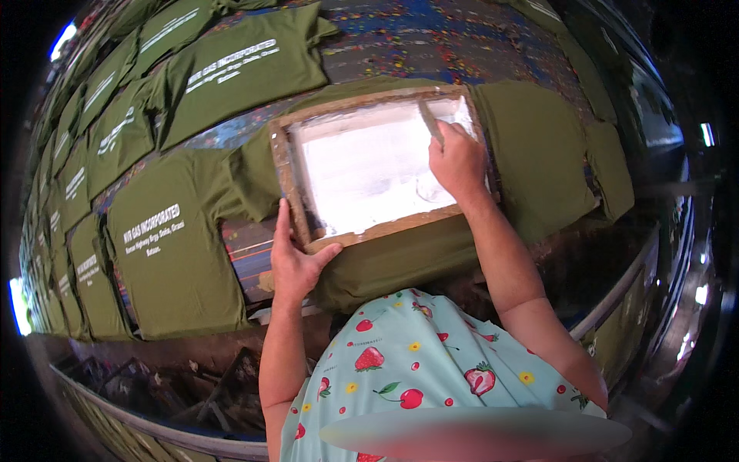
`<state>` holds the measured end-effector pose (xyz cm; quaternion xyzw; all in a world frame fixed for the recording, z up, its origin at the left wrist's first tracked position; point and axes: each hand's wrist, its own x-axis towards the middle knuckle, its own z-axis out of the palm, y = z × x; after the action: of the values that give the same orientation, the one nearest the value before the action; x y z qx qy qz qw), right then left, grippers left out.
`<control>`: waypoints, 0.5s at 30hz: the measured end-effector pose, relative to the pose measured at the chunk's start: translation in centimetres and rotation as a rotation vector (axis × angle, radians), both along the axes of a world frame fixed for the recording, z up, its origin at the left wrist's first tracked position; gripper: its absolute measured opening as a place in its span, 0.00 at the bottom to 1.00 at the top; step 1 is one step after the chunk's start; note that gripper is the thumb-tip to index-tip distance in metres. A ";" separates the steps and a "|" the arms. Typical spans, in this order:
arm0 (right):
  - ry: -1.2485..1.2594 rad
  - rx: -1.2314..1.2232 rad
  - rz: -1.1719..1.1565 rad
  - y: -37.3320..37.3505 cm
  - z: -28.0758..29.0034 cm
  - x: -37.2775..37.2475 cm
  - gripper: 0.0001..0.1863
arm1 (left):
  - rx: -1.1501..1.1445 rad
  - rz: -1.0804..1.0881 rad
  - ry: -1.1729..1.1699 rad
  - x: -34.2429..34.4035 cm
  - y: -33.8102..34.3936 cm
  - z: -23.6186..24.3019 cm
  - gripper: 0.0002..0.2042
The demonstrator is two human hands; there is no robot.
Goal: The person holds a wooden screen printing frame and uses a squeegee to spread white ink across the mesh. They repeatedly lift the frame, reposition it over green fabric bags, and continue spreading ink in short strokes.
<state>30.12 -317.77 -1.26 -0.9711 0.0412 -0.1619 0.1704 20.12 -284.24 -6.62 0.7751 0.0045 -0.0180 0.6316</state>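
Observation:
A wooden-framed printing screen [279,165] lies on an olive green T-shirt [535,146], its mesh coated with white ink [362,165]. My left hand [296,258] grips the screen's near left corner, fingers along the left side and thumb on the near edge. Inside the frame, at the right end, my right hand [459,162] is closed round a squeegee [429,122]. Only the squeegee's upper part shows; my hand hides the rest. White ink lies thickest beside and below my right hand.
Green T-shirts with white print, such as one shirt [165,246], lie in rows to the left and far left. The long table [369,46] is speckled with coloured paint. A rail [616,281] runs along the near right side.

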 end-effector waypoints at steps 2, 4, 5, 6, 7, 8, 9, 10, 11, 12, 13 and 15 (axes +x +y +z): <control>0.064 -0.003 0.073 3.6 -0.2 -0.1 0.16 | 0.166 -0.002 0.027 -0.2 0.5 -0.1 0.63; 0.005 -0.049 0.221 7.2 -0.5 0.2 0.17 | 0.172 -0.028 0.040 -0.2 0.7 -0.4 0.63; 0.010 -0.038 0.284 8.7 -0.6 0.2 0.18 | 0.111 -0.022 -0.007 0.0 0.6 -0.7 0.63; -0.023 -0.033 0.360 9.9 -0.7 0.0 0.19 | 0.141 -0.005 -0.010 0.0 0.7 -0.8 0.63; -0.006 -0.046 0.437 10.6 -0.6 -0.3 0.19 | 0.142 0.008 -0.020 0.0 0.7 -1.0 0.63; -0.013 -0.060 0.521 11.0 -0.6 -0.7 0.19 | 0.141 0.018 -0.032 0.0 0.8 -1.2 0.64; -0.022 -0.077 0.602 11.3 -0.5 -1.1 0.20 | 0.168 0.014 -0.039 0.0 0.8 -1.2 0.64; -0.043 -0.087 0.677 11.2 -0.3 -1.6 0.20 | 0.195 0.011 -0.046 -0.1 0.9 -1.2 0.64; -0.066 -0.099 0.753 10.7 0.0 -2.3 0.20 | 0.237 0.014 -0.049 -0.2 1.0 -1.1 0.64; -0.082 -0.110 0.825 10.1 0.4 -2.9 0.20 | 0.285 0.020 -0.076 -0.3 1.0 -0.9 0.65; -0.097 -0.087 0.873 9.6 0.7 -3.6 0.21 | 0.297 0.018 -0.025 -0.2 1.0 -0.7 0.65; -0.005 -0.117 0.945 8.3 1.6 -3.7 0.21 | 0.336 0.018 0.020 -0.3 1.0 -0.2 0.66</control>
<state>26.45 -309.47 0.36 -0.8911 -0.4145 -0.0712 0.1703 19.79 -283.22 -6.81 0.8695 0.0208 -0.0191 0.4931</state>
